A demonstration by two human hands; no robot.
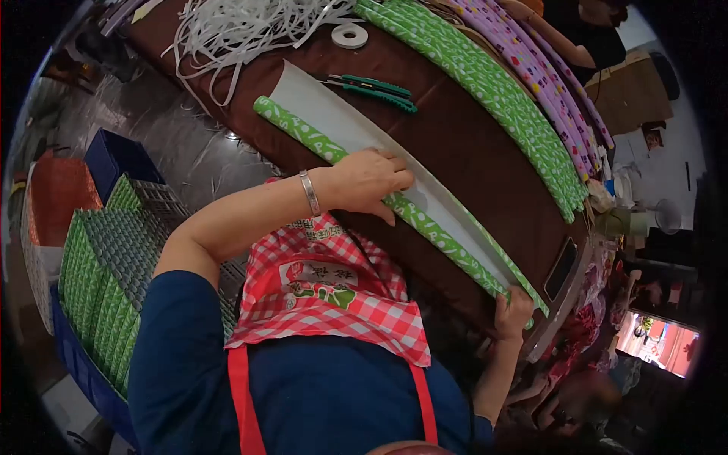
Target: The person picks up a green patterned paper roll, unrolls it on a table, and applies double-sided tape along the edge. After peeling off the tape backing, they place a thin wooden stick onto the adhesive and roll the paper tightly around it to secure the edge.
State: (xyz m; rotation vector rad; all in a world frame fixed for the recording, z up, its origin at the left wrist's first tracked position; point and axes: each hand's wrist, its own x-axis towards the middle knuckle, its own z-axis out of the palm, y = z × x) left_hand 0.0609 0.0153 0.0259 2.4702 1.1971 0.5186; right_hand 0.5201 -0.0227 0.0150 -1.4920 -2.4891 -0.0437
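Observation:
A sheet of green wrapping paper (444, 244) with white figures lies along the front of the brown-covered table, its near edge rolled into a narrow tube and its white back showing behind. My left hand (371, 180), below a silver bracelet, rests across the middle of the tube, fingers stretched over the white side and thumb apart on the near side. At the right end, my right hand (516, 311) is closed round the rolled edge. Two green utility knives (377, 91) lie on the table beyond the sheet. A white tape roll (349, 36) sits farther back.
White strips (243, 34) are heaped at the far left. Green paper rolls (485, 83) and purple rolls (538, 83) line the far side, near another person's arm (567, 51). A phone (561, 268) lies near the right edge. A blue crate (83, 379) of green rolls stands left.

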